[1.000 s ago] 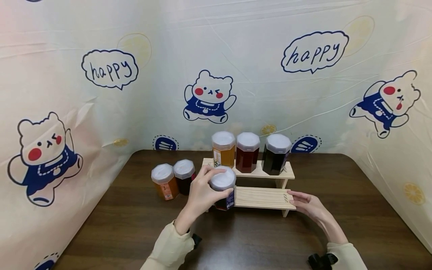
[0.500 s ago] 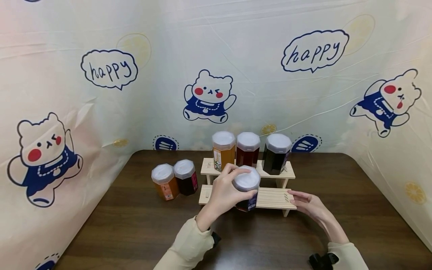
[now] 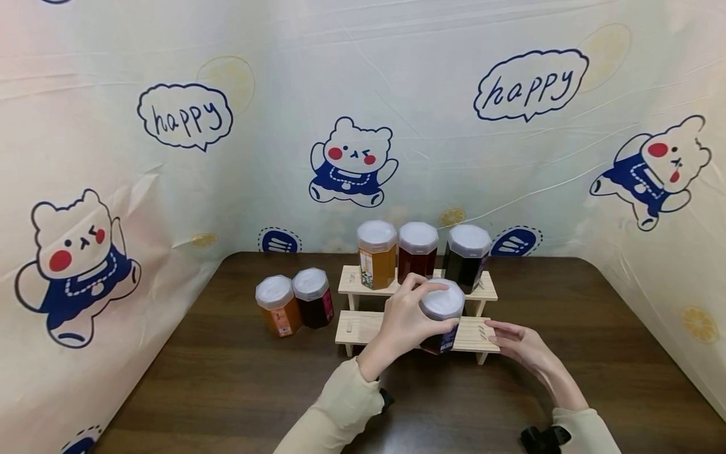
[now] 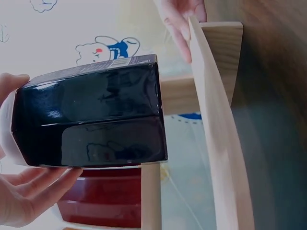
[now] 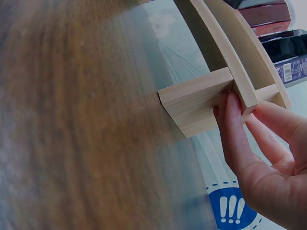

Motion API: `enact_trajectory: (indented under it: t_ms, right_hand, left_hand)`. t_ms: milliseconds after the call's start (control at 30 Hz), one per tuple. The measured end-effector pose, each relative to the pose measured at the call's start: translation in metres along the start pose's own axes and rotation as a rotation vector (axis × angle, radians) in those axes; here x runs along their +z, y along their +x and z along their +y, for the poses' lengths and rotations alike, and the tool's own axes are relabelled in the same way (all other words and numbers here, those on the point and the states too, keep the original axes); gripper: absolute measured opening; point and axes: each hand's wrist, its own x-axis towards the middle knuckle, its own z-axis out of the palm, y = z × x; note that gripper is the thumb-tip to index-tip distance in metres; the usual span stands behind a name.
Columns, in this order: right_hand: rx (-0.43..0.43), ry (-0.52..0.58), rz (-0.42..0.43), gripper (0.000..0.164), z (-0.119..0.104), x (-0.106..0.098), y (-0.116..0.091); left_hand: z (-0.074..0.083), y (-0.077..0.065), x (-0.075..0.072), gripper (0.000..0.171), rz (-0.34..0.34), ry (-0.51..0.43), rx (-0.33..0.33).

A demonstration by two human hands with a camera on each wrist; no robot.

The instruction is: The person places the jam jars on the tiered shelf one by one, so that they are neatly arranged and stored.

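My left hand (image 3: 404, 320) grips a dark eight-sided jar (image 3: 443, 309) with a whitish lid, thumb and fingers around its upper part. In the left wrist view the jar (image 4: 91, 117) is held above the front plank, with a gap under its base. Beneath it is the lower step (image 3: 363, 326) of a two-tier wooden stand. At the stand's right end, my right hand (image 3: 520, 345) pinches the lower plank's edge between thumb and fingers, as the right wrist view shows with the plank end (image 5: 247, 98).
On the upper tier stand an amber jar (image 3: 378, 261), a deep red jar (image 3: 418, 249) and a dark jar (image 3: 466, 265). An orange jar (image 3: 279, 312) and a dark jar with a pink label (image 3: 313, 306) stand on the brown table (image 3: 227, 384), left of the stand. A printed cloth (image 3: 255, 189) hangs behind.
My left hand has carried the dark jar rightward along the lower step, from its left end to right of its middle. The right hand has stayed at the plank's end.
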Motion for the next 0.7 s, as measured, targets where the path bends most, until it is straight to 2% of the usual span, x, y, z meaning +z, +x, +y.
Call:
enact_trajectory:
  t_ms: [133,367,700]
  right_hand:
    - [-0.011,0.007,-0.020,0.035,0.000,0.000,0.000]
    - [-0.002,-0.031,0.003,0.043,-0.002,0.001,-0.001]
    - [-0.003,-0.066,0.003,0.039,-0.001,0.000,-0.001]
  left_hand:
    - [0.001,0.002,0.009,0.046,-0.006,-0.010,0.006]
    - [0.003,0.006,0.025,0.044,-0.011,0.017,0.024]
    - [0.004,0.011,0.039,0.044,-0.025,0.033,0.025]
